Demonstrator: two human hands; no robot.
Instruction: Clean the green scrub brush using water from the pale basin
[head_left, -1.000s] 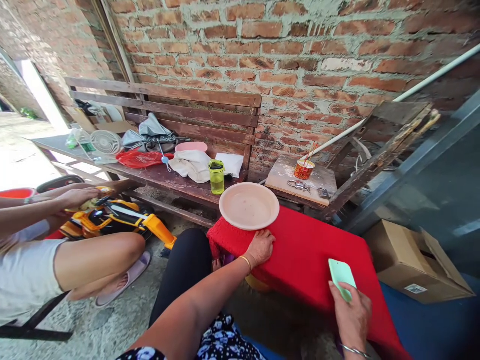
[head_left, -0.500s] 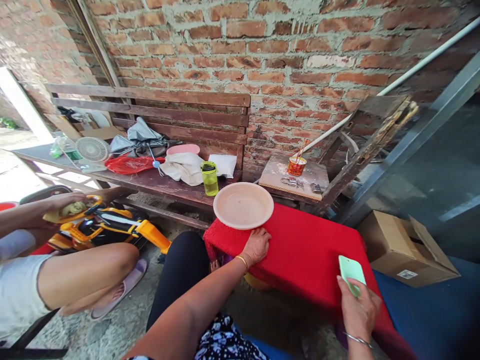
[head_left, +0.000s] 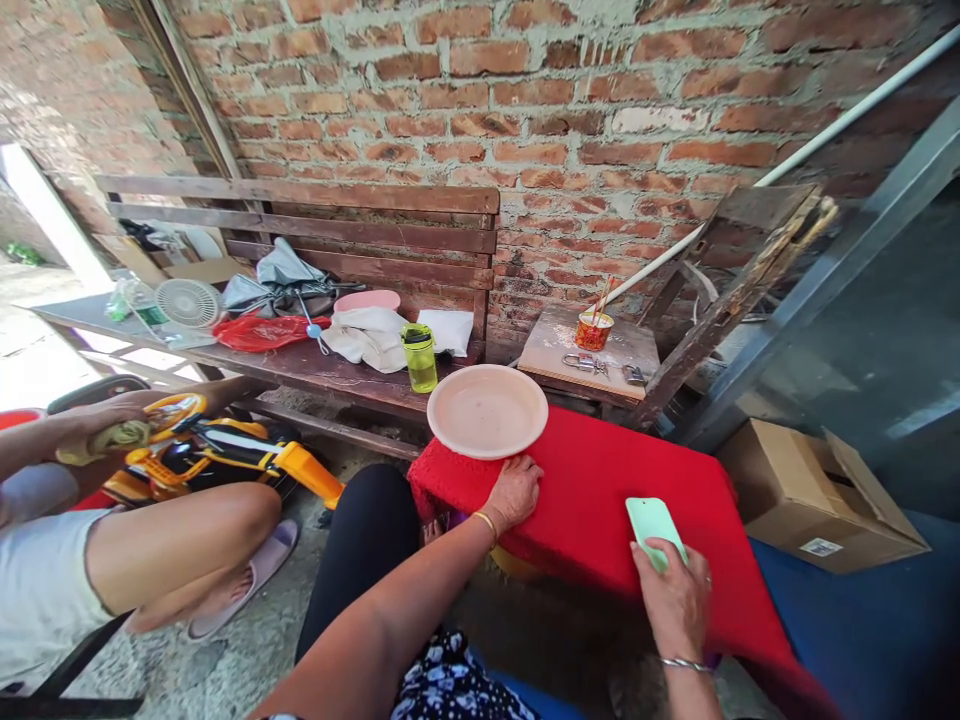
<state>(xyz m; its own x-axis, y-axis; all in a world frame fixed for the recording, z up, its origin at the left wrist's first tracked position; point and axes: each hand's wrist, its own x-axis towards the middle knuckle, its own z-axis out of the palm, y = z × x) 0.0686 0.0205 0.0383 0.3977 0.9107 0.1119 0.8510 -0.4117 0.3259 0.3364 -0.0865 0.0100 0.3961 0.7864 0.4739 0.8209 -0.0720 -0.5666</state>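
Note:
A red cloth (head_left: 592,490) covers the low table in front of me. My left hand (head_left: 515,494) lies on it near the front edge, fingers slightly bent and pressing down, holding nothing. Just beyond those fingers stands a pale pink basin (head_left: 487,410), with what seems to be shallow water inside. In my right hand (head_left: 675,590) is a flat mint-green piece (head_left: 654,528) with rounded corners, gripped at its near end. It is over the right part of the cloth; its underside is hidden, so I cannot tell its kind.
A yellow-green water bottle (head_left: 420,358) stands on the wooden bench (head_left: 352,385) behind the basin. A paper cup (head_left: 593,331) and padlocks (head_left: 585,364) sit on a small stand. At right is a cardboard box (head_left: 817,500). Another person's hand (head_left: 112,415) holds a cloth by a yellow toy vehicle (head_left: 247,445).
My right hand has moved left across the red cloth with the mint-green piece. My left hand stays in place. The other person's hand has shifted slightly left with its cloth.

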